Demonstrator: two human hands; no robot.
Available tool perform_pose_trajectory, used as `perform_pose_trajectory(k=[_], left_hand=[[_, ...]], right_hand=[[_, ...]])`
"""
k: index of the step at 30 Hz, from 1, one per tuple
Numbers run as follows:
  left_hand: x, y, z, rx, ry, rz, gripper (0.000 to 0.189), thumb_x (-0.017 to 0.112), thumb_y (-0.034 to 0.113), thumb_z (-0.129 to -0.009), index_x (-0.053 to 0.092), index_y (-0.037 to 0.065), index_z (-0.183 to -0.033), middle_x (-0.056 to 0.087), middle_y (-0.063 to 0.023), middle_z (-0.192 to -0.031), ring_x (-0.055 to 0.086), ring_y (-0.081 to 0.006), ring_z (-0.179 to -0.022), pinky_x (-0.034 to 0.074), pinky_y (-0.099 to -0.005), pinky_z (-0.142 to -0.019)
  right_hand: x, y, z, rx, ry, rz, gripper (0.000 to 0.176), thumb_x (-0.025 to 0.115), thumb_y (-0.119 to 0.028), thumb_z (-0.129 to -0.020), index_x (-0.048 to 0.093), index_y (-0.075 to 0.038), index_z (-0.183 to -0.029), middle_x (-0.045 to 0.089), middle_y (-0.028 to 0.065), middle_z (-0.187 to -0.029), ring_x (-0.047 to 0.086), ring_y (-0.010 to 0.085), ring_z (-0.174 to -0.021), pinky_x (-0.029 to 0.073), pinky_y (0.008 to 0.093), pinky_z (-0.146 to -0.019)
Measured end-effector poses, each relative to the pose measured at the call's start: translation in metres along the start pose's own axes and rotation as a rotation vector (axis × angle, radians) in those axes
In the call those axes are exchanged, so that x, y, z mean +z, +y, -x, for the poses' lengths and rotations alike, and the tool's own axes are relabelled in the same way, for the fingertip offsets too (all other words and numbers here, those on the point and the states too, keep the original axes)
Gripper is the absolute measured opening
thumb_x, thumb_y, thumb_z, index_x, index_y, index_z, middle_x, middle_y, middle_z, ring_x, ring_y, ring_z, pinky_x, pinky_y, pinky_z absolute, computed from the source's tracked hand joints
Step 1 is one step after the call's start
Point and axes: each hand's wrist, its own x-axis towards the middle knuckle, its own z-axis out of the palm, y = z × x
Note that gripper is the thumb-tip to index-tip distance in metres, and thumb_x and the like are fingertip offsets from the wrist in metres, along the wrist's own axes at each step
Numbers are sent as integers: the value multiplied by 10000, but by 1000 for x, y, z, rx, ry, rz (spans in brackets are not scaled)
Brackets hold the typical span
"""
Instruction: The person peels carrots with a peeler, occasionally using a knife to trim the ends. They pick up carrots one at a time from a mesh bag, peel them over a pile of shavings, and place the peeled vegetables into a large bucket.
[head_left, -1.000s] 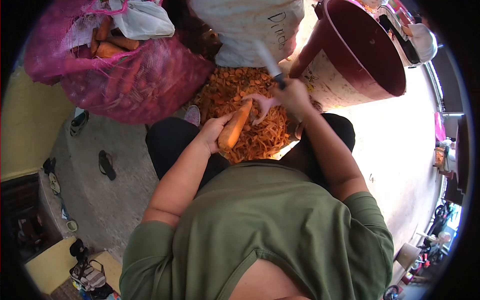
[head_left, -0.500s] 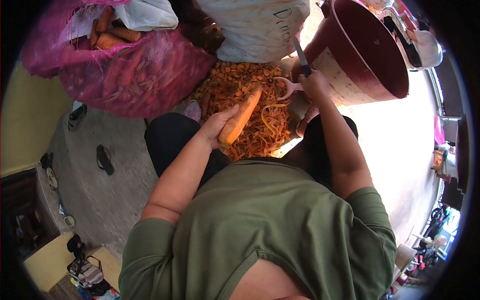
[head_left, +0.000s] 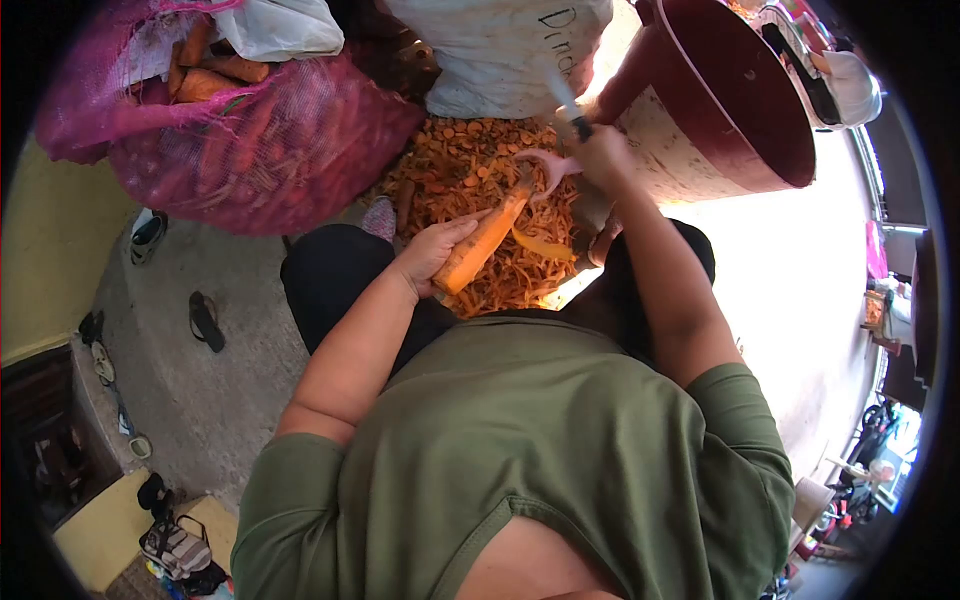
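Note:
My left hand is closed round the thick lower end of a large carrot, which slants up and away over the floor. My right hand grips a pink Y-shaped peeler, its head at the carrot's narrow tip. A knife also sticks up out of that same hand, its blade smeared by motion. A curled strip of peel hangs beside the carrot. Beneath lies a heap of carrot peelings with round slices at its far side.
A pink mesh sack of carrots stands at the far left. Next to it is a white sack with writing. A big dark red bucket tilts at the right. A dark flip-flop lies on the floor at left.
My right hand has moved left and slightly up, bringing the peeler to the carrot's tip. The peel strip now hangs close to the carrot. My left hand keeps its hold on the carrot.

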Motion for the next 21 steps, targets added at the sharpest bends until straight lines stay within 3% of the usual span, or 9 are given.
perform_pose_trajectory(k=[2, 5, 6, 8, 9, 10, 11, 19, 21], left_hand=[[-2, 2, 1, 6, -23, -28, 399, 441, 231, -895, 412, 38, -1244, 560, -72, -975, 587, -148, -799, 510, -254, -651], [-6, 1, -1, 8, 50, -41, 384, 457, 268, -887, 456, 38, -1195, 569, -79, -958, 588, -146, -795, 508, -247, -645], [-9, 1, -4, -44, 63, -44, 372, 455, 278, -887, 469, 37, -1171, 572, -84, -944, 589, -147, -789, 509, -253, -638], [-15, 2, -8, -148, 93, -51, 355, 452, 298, -886, 496, 37, -1123, 579, -94, -917, 592, -149, -777, 510, -266, -624], [-15, 1, -10, -143, 127, -68, 347, 447, 303, -887, 503, 36, -1101, 580, -96, -899, 593, -156, -762, 509, -274, -611], [-13, 0, -11, -140, 160, -87, 340, 443, 308, -888, 509, 34, -1079, 581, -97, -881, 594, -163, -747, 508, -283, -597], [-13, -1, -13, -135, 194, -106, 336, 438, 313, -890, 516, 32, -1057, 582, -99, -864, 595, -170, -732, 508, -291, -583], [-18, -2, -7, -111, -51, -140, 384, 391, 332, -903, 477, 10, -1094, 572, -127, -841, 582, -196, -637, 497, -305, -532], [-18, 2, -7, -126, -16, -130, 388, 386, 334, -904, 477, 6, -1090, 572, -129, -840, 581, -196, -627, 496, -304, -527]], right_hand=[[-20, 17, -14, 10, 94, 177, 251, 584, -279, -736, 621, -49, -830, 618, 153, -725, 608, 286, -748, 465, 378, -658], [-31, 5, 4, -43, 76, 12, 252, 573, -287, -741, 623, -54, -823, 619, 160, -732, 602, 312, -744, 466, 383, -638], [-6, 9, 2, -143, 200, 1, 255, 573, -288, -747, 625, -52, -828, 616, 141, -685, 608, 282, -661, 469, 371, -606], [-6, -33, 58, -227, -26, -155, 251, 586, -274, -750, 625, -42, -838, 573, 103, -593, 564, 192, -542, 461, 342, -567], [3, -46, 80, -318, -64, -141, 234, 603, -269, -730, 629, -55, -820, 576, 120, -592, 572, 210, -539, 466, 347, -575], [4, -54, 96, -369, -189, -26, 309, 590, -357, -705, 637, -126, -904, 611, 156, -707, 609, 296, -686, 485, 378, -683], [15, -53, 103, -514, -110, -14, 212, 607, -272, -705, 637, -85, -801, 588, 147, -631, 593, 261, -583, 476, 365, -609], [-29, 17, -5, 83, 65, 142, 266, 574, -328, -742, 641, -96, -853, 626, 132, -693, 627, 232, -696, 491, 340, -633], [-28, 13, 0, 30, 119, 20, 272, 572, -328, -738, 637, -94, -859, 625, 139, -724, 616, 268, -706, 476, 369, -632]])
